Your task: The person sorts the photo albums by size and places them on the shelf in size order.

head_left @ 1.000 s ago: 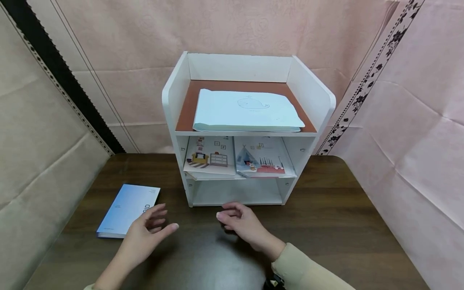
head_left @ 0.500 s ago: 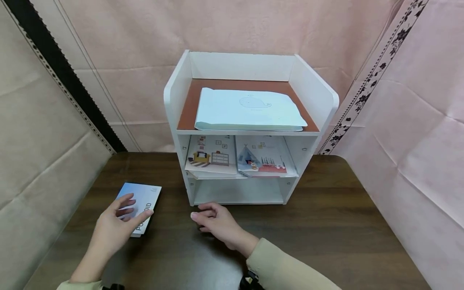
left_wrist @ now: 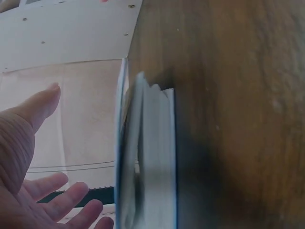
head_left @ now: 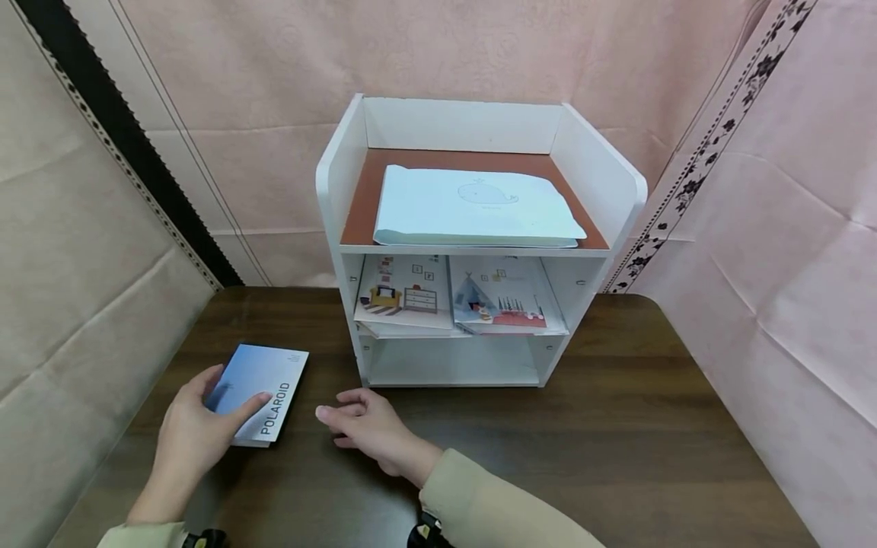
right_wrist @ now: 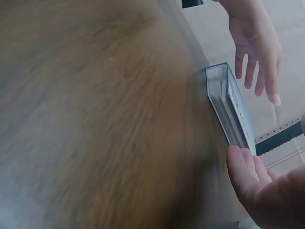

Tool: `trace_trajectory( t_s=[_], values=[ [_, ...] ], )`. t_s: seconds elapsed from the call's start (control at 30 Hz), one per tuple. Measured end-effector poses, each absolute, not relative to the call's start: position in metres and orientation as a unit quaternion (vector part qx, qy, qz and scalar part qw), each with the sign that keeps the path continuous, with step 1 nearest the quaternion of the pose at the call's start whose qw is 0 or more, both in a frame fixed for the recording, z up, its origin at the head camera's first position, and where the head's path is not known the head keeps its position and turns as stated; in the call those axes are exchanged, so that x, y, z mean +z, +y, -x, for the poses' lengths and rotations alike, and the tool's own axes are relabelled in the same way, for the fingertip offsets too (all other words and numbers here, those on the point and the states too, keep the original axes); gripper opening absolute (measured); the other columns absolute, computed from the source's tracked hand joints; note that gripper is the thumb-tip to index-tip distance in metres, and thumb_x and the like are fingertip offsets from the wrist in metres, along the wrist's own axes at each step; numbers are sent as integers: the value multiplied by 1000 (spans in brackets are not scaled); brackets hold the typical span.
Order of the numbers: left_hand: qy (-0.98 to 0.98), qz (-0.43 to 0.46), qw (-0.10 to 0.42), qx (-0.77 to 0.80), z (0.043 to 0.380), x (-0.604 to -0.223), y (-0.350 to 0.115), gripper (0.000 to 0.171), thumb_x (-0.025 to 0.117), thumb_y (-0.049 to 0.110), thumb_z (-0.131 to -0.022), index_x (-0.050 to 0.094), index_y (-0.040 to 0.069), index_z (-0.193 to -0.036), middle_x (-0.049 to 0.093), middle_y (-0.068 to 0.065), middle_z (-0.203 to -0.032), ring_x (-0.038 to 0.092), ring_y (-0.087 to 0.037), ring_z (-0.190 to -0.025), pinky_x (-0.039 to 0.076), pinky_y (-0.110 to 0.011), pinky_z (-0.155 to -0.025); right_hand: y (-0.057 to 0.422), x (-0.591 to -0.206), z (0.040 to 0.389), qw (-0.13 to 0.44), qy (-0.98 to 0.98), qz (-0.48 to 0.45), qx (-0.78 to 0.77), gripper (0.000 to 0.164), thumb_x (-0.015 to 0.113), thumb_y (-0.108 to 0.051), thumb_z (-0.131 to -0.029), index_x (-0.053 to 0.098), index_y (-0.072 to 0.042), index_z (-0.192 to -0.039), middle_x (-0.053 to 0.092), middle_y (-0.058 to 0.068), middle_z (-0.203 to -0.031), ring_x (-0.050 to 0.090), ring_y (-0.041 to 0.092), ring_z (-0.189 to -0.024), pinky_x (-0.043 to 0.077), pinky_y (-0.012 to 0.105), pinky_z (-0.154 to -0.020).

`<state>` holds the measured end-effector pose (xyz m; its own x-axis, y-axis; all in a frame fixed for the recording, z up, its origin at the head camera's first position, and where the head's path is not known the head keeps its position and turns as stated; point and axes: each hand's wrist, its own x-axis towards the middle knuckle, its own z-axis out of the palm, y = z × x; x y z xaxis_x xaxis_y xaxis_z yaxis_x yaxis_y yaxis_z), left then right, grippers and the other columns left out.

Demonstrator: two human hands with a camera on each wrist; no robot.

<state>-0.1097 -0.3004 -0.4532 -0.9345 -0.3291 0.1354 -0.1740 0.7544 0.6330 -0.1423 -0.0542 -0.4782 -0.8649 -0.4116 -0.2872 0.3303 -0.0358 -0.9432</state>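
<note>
A thick blue-and-white photo album (head_left: 277, 388) printed with POLAROID lies flat on the table's left side. My left hand (head_left: 190, 432) hovers at its left side, thumb over the cover and fingers spread. In the left wrist view a gap shows between those fingers and the album (left_wrist: 152, 157), whose page edges face the camera. My right hand (head_left: 377, 432) is to the right of the album, with relaxed fingers and nothing in them. Seen from the right wrist, its fingertips overlap the album's (right_wrist: 228, 100) near end, and the left hand (right_wrist: 259, 52) hangs above the cover.
A white shelf unit (head_left: 332, 198) stands at the back of the wooden table (head_left: 603, 457). On its top tier lies a pale folder (head_left: 473, 209) with a whale drawing. Illustrated booklets (head_left: 404, 293) lie side by side on the middle tier. Pale cloth (head_left: 473, 53) hangs around the table.
Both hands have moved left; the left one has gone from the album's right edge across the cover to its left side. The right hand has come closer to the album, which stays in place.
</note>
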Motion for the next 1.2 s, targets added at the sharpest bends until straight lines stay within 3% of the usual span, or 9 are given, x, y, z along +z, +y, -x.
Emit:
trace_trajectory(
  t_s=[0.37, 0.73, 1.2],
  values=[
    [-930, -180, 28, -318, 115, -464, -309, 119, 65, 71, -76, 18, -11, -148, 30, -38, -144, 33, -53, -129, 32, -66, -98, -77, -484, 147, 259, 622, -9, -739, 53, 79, -22, -83, 53, -1, -123, 62, 10, -99, 65, 29, -95, 56, 42, -79],
    [-925, -163, -7, -343, 119, -465, -301, 111, 61, 68, -82, 22, -16, -144, 36, -40, -137, 39, -51, -124, 38, -62, -96, -76, -486, 156, 240, 649, -11, -722, 57, 79, -28, -83, 53, 0, -126, 62, 8, -103, 65, 24, -97, 55, 39, -84],
    [-920, -168, -52, -350, 123, -473, -303, 103, 62, 64, -84, 30, -15, -141, 43, -39, -131, 47, -47, -117, 43, -59, -93, -79, -486, 157, 263, 668, 0, -696, 52, 78, -26, -84, 57, 5, -119, 63, 10, -101, 66, 26, -96, 53, 39, -86]
  ],
)
